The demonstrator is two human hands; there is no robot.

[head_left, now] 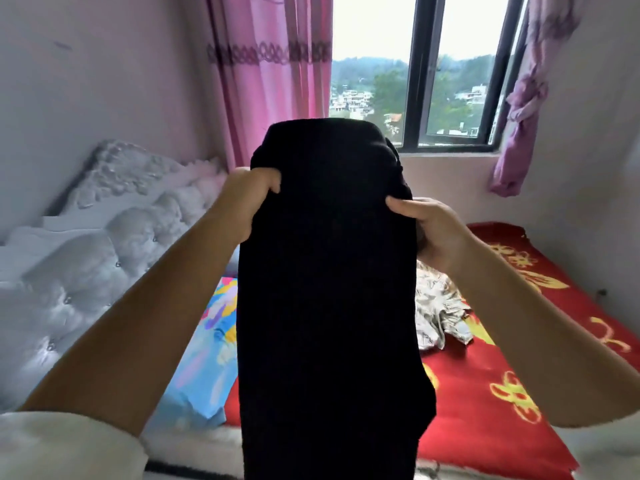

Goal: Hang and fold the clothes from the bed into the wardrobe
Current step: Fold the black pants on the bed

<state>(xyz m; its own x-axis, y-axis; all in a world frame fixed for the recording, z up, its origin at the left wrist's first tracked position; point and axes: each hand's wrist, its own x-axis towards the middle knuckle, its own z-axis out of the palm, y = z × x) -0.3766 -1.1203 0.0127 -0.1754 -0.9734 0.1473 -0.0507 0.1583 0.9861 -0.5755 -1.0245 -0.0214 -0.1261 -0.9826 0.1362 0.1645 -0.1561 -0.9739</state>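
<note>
At the far left stood a white tufted headboard (104, 216) studded with small shiny buttons, set against a pale wall. A white sleeve (65, 445) covered the lower left corner. From it the left forearm rose to the left hand (247, 199), whose fingers were curled over the left edge of a black garment (329, 289), pinching a fold of it.

Below that arm lay a light blue pillow (207, 368) with bright multicoloured patches; no lettering on it could be read. Behind it hung a pink curtain (270, 71) crossed by a darker looped band.

The black garment was held up in the air in the middle of the view, above the bed, hanging down long and narrow past the bottom edge. No label or brand showed on it.

Just right of it, a crumpled grey-and-white patterned cloth (440, 310) lay on the red blanket (485, 393). The right hand (433, 230) gripped the garment's right edge, thumb on the front and fingers behind. The blanket bore yellow ornamental motifs, possibly characters, too blurred to read. Above was a dark-framed window (422, 71) and, furthest right, a knotted purple curtain (523, 109).
</note>
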